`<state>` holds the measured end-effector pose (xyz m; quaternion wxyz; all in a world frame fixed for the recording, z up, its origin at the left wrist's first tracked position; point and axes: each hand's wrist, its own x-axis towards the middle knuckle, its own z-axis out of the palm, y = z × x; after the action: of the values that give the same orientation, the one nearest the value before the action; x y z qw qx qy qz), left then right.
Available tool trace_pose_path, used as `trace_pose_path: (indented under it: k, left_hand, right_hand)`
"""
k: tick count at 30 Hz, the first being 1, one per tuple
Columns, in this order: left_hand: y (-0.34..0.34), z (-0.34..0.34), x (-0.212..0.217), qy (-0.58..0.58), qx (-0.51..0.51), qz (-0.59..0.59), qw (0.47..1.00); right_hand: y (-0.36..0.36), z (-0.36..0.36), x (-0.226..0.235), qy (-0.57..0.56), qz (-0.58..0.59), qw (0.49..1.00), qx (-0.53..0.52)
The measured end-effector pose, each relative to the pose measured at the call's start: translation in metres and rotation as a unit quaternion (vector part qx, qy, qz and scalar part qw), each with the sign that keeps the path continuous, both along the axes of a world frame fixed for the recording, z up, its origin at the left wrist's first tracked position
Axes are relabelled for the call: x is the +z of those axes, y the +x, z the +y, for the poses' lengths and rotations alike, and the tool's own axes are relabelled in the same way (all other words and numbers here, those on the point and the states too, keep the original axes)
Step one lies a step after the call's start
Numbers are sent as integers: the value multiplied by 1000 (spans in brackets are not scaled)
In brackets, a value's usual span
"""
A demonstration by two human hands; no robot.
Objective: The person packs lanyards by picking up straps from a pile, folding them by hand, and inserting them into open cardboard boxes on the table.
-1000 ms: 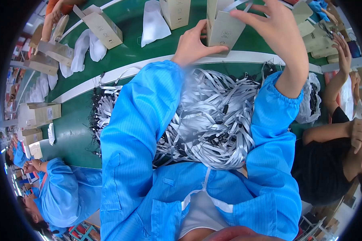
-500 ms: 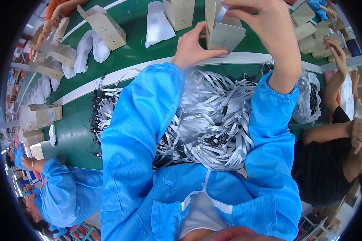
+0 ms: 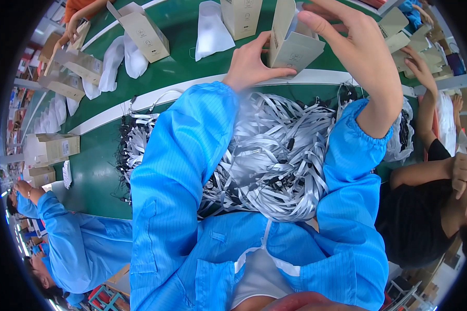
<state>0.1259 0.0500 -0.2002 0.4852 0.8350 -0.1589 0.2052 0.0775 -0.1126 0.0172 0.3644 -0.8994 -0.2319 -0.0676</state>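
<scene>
My left hand (image 3: 251, 62) is closed round the lower left side of an upright cream carton (image 3: 296, 52), thumb across its front and fingers behind. The carton's top stands open, and a whitish piece (image 3: 299, 10) shows at its mouth. Over that opening hangs my right hand (image 3: 342, 26), with thumb and fingers apart near the top edge; I see nothing gripped in it. Below my hands, between my forearms, lies a big heap of pale grey lanyard-like straps (image 3: 280, 155) with black ends.
More open cartons (image 3: 142, 33) and white pouches (image 3: 213, 31) stand along the green conveyor belt (image 3: 181, 67), beyond a white rail (image 3: 114, 114). A clear plastic bag (image 3: 402, 129) sits at right. Co-workers flank me, one in blue (image 3: 83, 238), one in black (image 3: 415, 217).
Belt items and the carton shift slightly right in view, my hands with them. My right hand has risen a little from the carton's mouth. The left co-worker's arm has moved outward.
</scene>
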Motion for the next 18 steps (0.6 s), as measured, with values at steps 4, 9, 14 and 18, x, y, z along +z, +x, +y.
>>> trace_pose_path:
  k: [4,9,14,18]
  left_hand:
    - [1,1,-2,-3,-5,-12,1000]
    - [3,1,-7,-19,-5,-34,999]
    - [-1,1,0,3,1,-25,1000]
    - [1,1,-2,-4,4,-9,1000]
  right_hand:
    - [11,-11,-14,-41,-225,967,109]
    - [27,-15,-29,-61,-222,959,168]
    - [41,-7,-67,-170,-129,972,94]
    - [47,-10,-68,-139,-159,972,100]
